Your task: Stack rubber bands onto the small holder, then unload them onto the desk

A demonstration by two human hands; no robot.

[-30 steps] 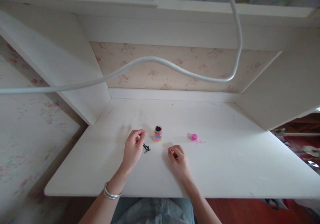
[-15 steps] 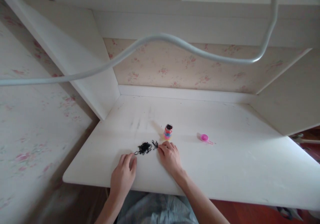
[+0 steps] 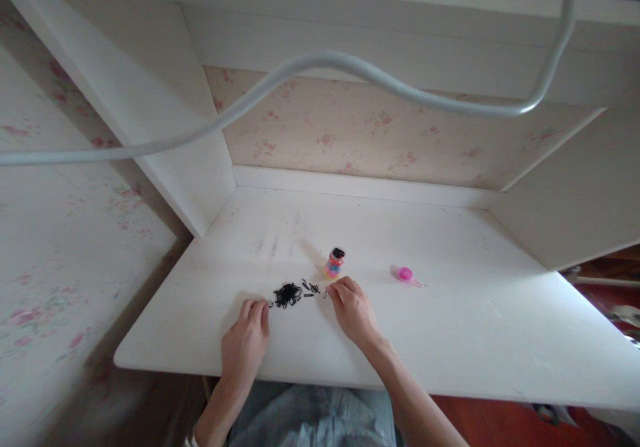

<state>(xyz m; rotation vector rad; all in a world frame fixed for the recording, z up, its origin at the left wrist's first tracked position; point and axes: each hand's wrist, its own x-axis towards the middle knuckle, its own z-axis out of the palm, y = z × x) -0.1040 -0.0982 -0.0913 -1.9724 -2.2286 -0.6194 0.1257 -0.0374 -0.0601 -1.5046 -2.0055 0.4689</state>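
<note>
A pile of small black hair elastics lies on the white desk between my hands. My left hand, left of the pile, has thumb and fingers pinched on one black elastic loop. Several loose elastics lie apart from the pile, towards my right hand. My right hand is pinched closed on another thin black elastic at its fingertips. Just beyond it stands a small clear jar, uncovered, with coloured contents and black ones at the top.
A pink cap with a loop tab lies to the right on the white desk. A pale bent cable or tube crosses the upper view. A side panel rises at the left, and shelving hangs above the back.
My right hand has drawn slightly right, away from the loose elastics, which now lie more spread out. Its fingertips now hold one thin elastic. My left hand's fingers have closed together on its loop.
</note>
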